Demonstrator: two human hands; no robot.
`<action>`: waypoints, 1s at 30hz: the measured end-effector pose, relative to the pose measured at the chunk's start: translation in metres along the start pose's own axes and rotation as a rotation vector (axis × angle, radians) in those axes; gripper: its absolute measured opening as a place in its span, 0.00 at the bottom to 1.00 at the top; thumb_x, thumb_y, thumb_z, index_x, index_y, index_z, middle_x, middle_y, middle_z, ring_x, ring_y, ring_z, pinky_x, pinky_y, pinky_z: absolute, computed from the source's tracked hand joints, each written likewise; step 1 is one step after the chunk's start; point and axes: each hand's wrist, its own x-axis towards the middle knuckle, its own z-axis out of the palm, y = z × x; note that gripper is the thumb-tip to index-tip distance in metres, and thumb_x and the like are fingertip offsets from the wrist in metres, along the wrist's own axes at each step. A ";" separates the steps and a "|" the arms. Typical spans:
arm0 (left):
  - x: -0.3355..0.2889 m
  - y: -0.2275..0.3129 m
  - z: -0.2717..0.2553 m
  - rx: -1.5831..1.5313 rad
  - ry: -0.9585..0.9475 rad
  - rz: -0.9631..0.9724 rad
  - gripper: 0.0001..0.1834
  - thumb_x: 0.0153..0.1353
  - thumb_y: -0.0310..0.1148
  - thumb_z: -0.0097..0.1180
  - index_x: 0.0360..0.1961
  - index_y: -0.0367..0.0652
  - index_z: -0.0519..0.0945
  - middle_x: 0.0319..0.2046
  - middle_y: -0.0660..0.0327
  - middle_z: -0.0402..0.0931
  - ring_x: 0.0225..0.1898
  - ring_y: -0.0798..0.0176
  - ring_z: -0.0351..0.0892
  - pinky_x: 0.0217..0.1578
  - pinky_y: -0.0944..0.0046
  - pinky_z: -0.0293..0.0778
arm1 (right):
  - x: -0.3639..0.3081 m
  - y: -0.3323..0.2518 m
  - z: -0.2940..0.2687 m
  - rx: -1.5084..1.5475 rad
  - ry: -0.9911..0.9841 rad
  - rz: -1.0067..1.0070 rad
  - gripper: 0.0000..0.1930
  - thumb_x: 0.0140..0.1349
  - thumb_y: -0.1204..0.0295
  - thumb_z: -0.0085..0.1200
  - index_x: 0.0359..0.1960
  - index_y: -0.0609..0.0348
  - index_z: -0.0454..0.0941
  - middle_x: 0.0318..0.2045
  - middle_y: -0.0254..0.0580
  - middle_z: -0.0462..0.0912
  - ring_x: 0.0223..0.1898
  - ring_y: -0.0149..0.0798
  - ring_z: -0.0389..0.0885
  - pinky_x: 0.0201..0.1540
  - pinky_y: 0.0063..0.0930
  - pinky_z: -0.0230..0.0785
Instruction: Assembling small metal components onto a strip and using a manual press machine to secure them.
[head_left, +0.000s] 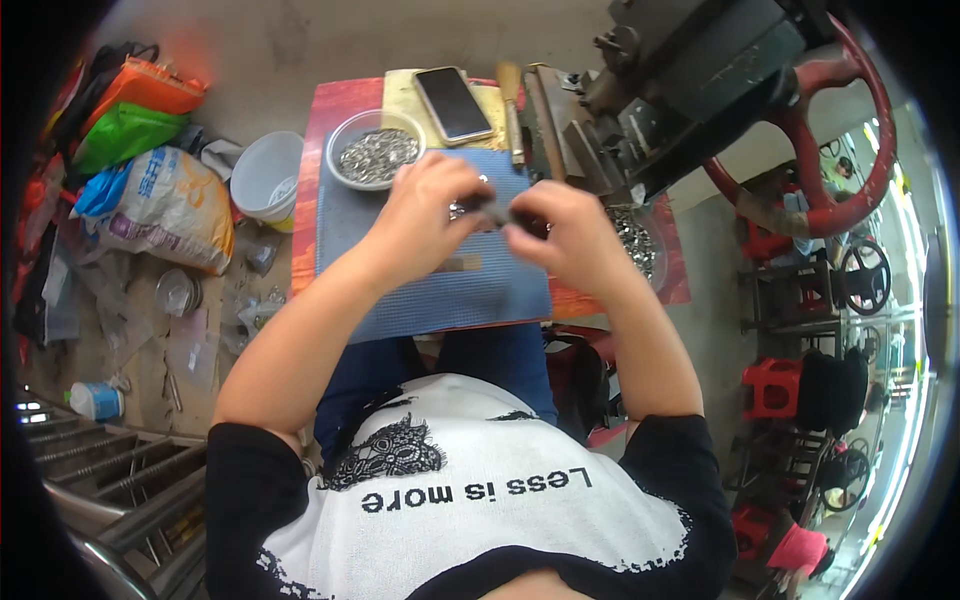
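Observation:
My left hand (425,215) and my right hand (565,235) meet above a blue mat (420,300) on a small red table. Both pinch a short dark rod-like tool (497,210) with small shiny metal pieces (460,209) at its left end. A grey bowl (375,150) full of small silvery metal parts stands just beyond my left hand. More silvery parts (635,240) lie in a clear container right of my right hand. A small wooden stick (462,264) rests on the mat under my hands.
A black phone (453,103) lies on a yellow cloth at the table's far edge beside a wooden-handled tool (512,100). A press with a red handwheel (850,140) stands at right. A white bucket (265,175), bags (165,205) and clutter cover the floor at left. Red stools (772,385) stand at right.

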 end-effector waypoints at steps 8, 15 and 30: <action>0.098 0.020 0.095 -0.213 0.127 -0.073 0.73 0.30 0.49 0.84 0.72 0.32 0.50 0.66 0.39 0.60 0.70 0.40 0.58 0.70 0.50 0.56 | 0.007 0.043 -0.055 -0.344 0.461 0.397 0.16 0.53 0.63 0.62 0.33 0.67 0.83 0.30 0.58 0.84 0.34 0.56 0.84 0.40 0.44 0.76; 0.112 0.022 0.122 -0.169 0.229 -0.107 0.73 0.29 0.50 0.81 0.73 0.34 0.49 0.64 0.40 0.62 0.68 0.39 0.59 0.68 0.47 0.57 | 0.015 0.043 -0.064 -0.420 0.311 0.453 0.16 0.54 0.62 0.62 0.34 0.65 0.84 0.31 0.57 0.85 0.36 0.56 0.85 0.42 0.44 0.77; 0.111 0.020 0.124 -0.001 0.255 -0.076 0.70 0.32 0.52 0.81 0.72 0.32 0.51 0.60 0.43 0.65 0.64 0.41 0.64 0.66 0.48 0.58 | 0.004 0.123 -0.064 -0.028 0.360 0.472 0.17 0.67 0.60 0.52 0.37 0.64 0.82 0.35 0.62 0.82 0.42 0.64 0.80 0.44 0.48 0.72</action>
